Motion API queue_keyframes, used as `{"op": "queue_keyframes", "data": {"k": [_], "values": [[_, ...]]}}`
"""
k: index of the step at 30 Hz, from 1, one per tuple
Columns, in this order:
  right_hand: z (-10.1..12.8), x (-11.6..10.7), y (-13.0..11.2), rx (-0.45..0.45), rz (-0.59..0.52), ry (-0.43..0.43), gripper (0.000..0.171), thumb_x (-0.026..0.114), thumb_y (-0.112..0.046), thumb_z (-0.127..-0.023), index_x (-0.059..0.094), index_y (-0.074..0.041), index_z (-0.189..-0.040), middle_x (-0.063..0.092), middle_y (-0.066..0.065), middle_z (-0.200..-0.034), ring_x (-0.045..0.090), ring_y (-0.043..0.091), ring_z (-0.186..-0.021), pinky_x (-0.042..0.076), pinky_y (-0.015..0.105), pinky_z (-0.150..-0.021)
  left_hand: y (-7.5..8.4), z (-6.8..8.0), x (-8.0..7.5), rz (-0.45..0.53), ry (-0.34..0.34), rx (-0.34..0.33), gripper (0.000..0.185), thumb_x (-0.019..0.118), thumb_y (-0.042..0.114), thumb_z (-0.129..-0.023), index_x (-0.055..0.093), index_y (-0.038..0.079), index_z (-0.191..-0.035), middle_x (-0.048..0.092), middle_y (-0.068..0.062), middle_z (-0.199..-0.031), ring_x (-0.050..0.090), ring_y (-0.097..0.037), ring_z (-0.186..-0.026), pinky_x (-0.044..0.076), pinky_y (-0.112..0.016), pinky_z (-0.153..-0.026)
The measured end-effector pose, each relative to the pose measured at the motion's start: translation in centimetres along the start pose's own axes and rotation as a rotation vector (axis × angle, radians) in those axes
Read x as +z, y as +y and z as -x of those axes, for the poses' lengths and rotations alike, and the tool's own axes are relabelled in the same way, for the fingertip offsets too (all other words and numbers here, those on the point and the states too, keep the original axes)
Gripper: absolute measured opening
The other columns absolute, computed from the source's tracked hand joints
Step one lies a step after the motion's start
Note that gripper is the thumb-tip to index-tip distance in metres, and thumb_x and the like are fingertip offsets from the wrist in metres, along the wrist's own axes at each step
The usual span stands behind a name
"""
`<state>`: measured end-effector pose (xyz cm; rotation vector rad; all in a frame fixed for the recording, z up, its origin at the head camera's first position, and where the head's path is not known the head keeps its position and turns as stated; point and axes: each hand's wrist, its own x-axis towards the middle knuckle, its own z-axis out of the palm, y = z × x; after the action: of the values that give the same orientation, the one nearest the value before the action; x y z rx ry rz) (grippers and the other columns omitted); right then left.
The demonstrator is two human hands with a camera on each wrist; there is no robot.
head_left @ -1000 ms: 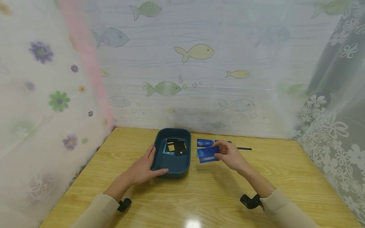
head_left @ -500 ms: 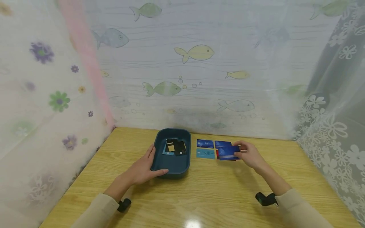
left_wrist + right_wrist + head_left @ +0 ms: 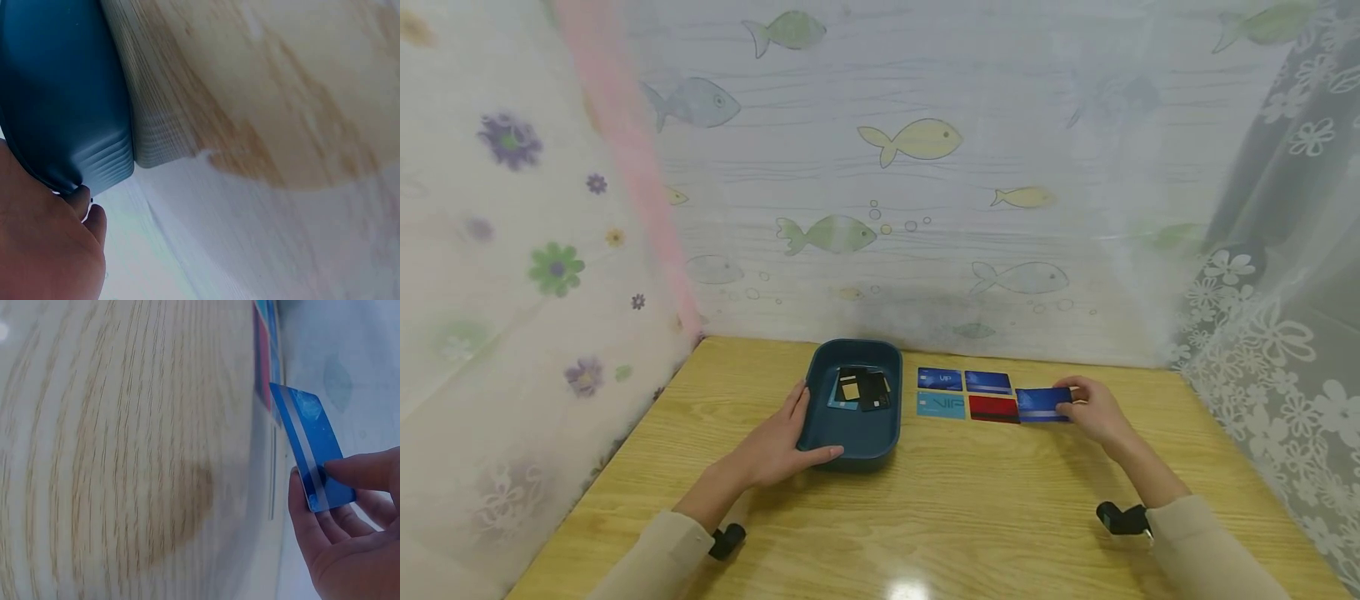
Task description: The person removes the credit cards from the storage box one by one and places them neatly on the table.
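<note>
Pinching glossy blue striped card (image 3: 1042, 405) in right hand (image 3: 1096, 412), beside "VIP" cards (image 3: 940, 379); left hand (image 3: 772, 447) gripping smooth teal tray (image 3: 850, 433).

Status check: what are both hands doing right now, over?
Left hand grips the blue tray rim. Right hand pinches a blue card, right of the red card. Nothing in the way.
</note>
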<state>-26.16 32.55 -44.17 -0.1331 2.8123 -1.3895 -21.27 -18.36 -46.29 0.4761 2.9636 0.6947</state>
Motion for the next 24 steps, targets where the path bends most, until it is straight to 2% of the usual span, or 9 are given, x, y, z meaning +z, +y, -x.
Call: {"op": "queue_keyframes", "data": {"k": [4, 9, 15, 21, 24], "values": [[-0.1, -0.4, 0.7, 0.004, 0.014, 0.008, 0.041, 0.061, 0.001, -0.097, 0.052, 0.012, -0.135, 0.056, 0.040, -0.125, 0.059, 0.040, -0.104, 0.054, 0.037, -0.074, 0.0, 0.0, 0.0, -0.002, -0.002, -0.001, 0.126, 0.052, 0.087, -0.083, 0.002, 0.004, -0.164, -0.007, -0.009, -0.172, 0.022, -0.038, -0.154, 0.034, -0.056, -0.116], [-0.3, -0.6, 1.3, 0.004, 0.068, 0.020, 0.040, 0.063, 0.002, -0.094, 0.054, 0.013, -0.132, 0.054, 0.041, -0.124, 0.057, 0.045, -0.105, 0.053, 0.036, -0.073, 0.2, 0.0, 0.0, 0.003, -0.002, -0.002, 0.125, 0.052, 0.086, -0.084, 0.003, 0.003, -0.164, -0.006, -0.010, -0.172, 0.024, -0.039, -0.153, 0.035, -0.057, -0.115], [-0.5, -0.5, 1.9, -0.009, 0.171, 0.007, 0.043, 0.066, -0.002, -0.093, 0.057, 0.012, -0.132, 0.050, 0.043, -0.129, 0.055, 0.054, -0.113, 0.054, 0.046, -0.079, 0.1, 0.0, 0.0, 0.006, 0.003, 0.004, 0.125, 0.052, 0.086, -0.084, 0.004, 0.002, -0.164, -0.005, -0.011, -0.172, 0.025, -0.040, -0.153, 0.035, -0.058, -0.115], [-1.0, 0.0, 1.9, 0.016, 0.188, -0.021, 0.047, 0.064, -0.003, -0.094, 0.053, 0.012, -0.137, 0.043, 0.047, -0.138, 0.051, 0.058, -0.121, 0.052, 0.055, -0.089, 0.1, 0.0, 0.0, 0.005, 0.006, 0.003, 0.125, 0.052, 0.086, -0.084, 0.003, 0.004, -0.164, -0.005, -0.012, -0.172, 0.023, -0.038, -0.154, 0.034, -0.057, -0.116], [-1.3, 0.2, 2.1, 0.028, 0.187, -0.027, 0.047, 0.063, -0.003, -0.094, 0.053, 0.012, -0.137, 0.043, 0.047, -0.138, 0.050, 0.058, -0.120, 0.052, 0.055, -0.089, 0.1, 0.1, 0.0, 0.010, 0.004, 0.003, 0.125, 0.053, 0.086, -0.084, 0.002, 0.004, -0.164, -0.005, -0.012, -0.172, 0.023, -0.039, -0.154, 0.034, -0.057, -0.116]]}}
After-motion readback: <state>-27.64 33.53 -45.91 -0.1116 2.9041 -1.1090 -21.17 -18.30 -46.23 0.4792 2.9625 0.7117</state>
